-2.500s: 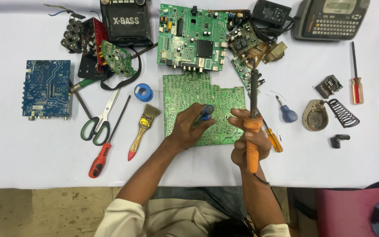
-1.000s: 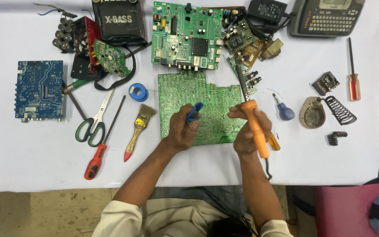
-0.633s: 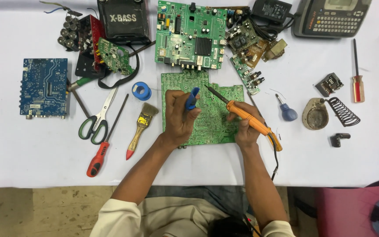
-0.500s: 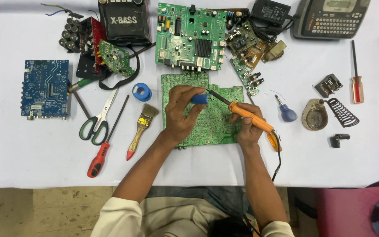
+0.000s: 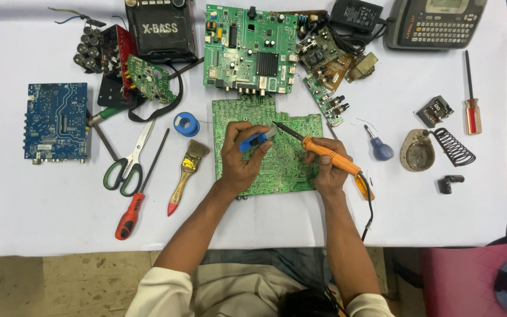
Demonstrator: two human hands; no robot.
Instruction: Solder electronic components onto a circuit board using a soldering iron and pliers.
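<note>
White-covered table, tan floor below, crowded with tools and boards. Your green circuit board lies flat at centre, solder side up, just below a larger populated green board. Your left hand rests on it, fingers pinching a small blue tool. Your right hand grips the orange soldering iron, tip beside the blue tool.

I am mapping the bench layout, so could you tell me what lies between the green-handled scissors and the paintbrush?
In the head view, a red-handled screwdriver lies slantwise between the scissors and the paintbrush.
</note>
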